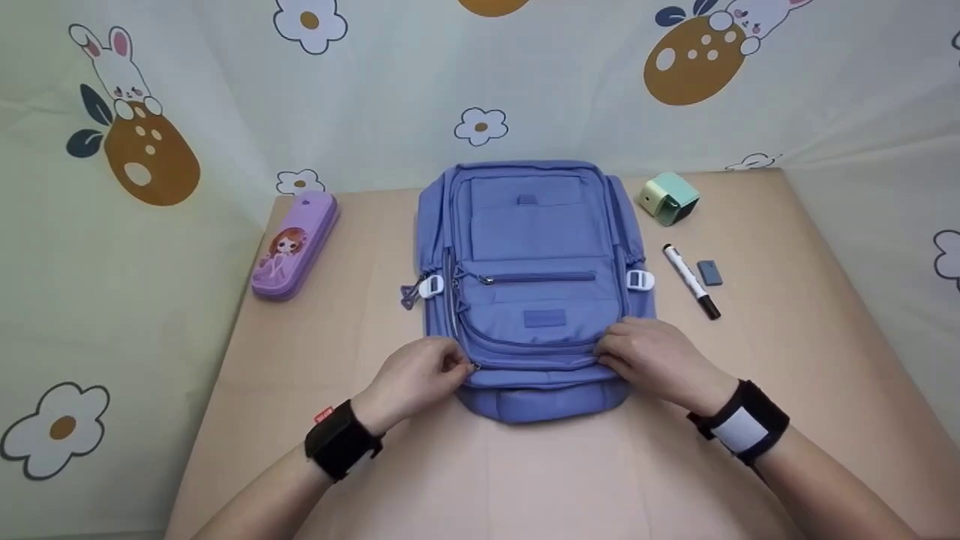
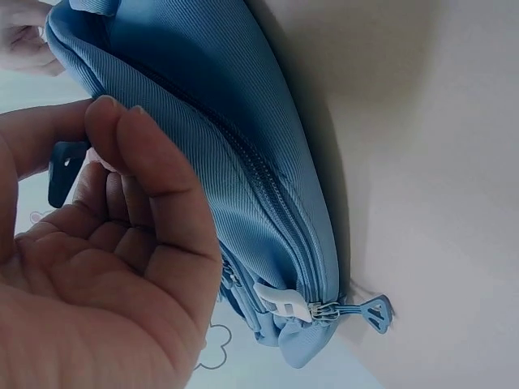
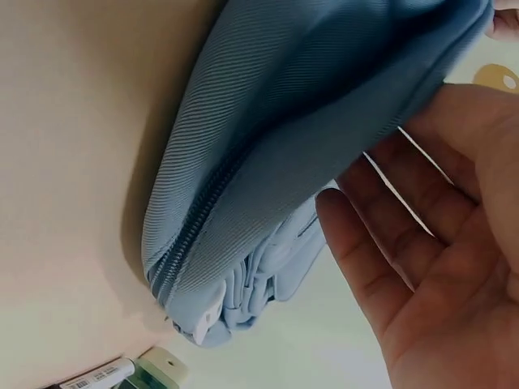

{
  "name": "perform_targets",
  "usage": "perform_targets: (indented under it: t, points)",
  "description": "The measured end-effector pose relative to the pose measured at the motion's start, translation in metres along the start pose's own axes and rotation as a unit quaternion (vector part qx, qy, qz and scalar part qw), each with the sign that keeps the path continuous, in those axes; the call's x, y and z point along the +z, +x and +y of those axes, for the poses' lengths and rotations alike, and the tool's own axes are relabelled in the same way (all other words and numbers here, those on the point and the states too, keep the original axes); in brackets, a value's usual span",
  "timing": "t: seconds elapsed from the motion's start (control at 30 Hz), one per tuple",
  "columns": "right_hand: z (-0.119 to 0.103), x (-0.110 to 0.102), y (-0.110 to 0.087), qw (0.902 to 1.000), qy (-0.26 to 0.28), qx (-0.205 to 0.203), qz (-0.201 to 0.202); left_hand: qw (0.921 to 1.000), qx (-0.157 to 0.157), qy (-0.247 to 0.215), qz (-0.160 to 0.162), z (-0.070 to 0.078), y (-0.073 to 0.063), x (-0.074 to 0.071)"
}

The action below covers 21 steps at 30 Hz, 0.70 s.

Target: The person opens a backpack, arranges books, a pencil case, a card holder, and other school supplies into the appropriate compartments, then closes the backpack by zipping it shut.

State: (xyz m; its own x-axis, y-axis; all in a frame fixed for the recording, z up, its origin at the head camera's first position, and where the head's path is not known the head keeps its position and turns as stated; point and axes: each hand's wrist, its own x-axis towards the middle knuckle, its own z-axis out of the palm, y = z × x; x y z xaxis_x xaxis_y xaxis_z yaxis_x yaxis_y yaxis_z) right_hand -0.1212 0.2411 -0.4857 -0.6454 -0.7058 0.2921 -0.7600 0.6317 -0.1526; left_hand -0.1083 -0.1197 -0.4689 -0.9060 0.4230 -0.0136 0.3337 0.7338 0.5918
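Note:
A blue-purple backpack [image 1: 536,232] lies front side up on the table, its bottom toward me. At its lower left corner my left hand [image 1: 416,375] pinches a zipper pull [image 2: 65,174] between thumb and fingertips; the pull's dark tab pokes out in the left wrist view. My right hand [image 1: 664,360] grips the fabric at the lower right edge, thumb against the cloth in the right wrist view, with its fingertips partly hidden by the bag. Another zipper pull [image 2: 375,313] hangs from the side zipper beside a white buckle [image 1: 431,286].
A purple pencil case [image 1: 289,251] with a girl's picture lies left of the bag. To the right are a mint-green pencil sharpener [image 1: 670,199], a black-and-white marker [image 1: 690,281] and a small grey-blue eraser [image 1: 709,273]. Printed curtains stand behind the table [image 1: 540,480].

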Motion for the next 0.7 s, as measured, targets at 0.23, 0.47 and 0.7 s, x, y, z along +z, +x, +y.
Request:
perform_targets:
  t: [0.23,0.47,0.7]
  points:
    - [-0.002,0.003,0.000,0.9996,-0.023,0.013,0.012,1.0000,-0.003,0.009,-0.001,0.008,0.001,0.000]
    - [-0.003,0.005,0.001,0.9994,-0.023,0.021,0.014,0.9992,0.027,0.025,-0.014,0.032,0.008,0.007]
    - [-0.003,0.006,0.000,0.9994,-0.021,0.029,0.002,0.9965,0.071,0.041,-0.015,0.050,0.019,0.026]
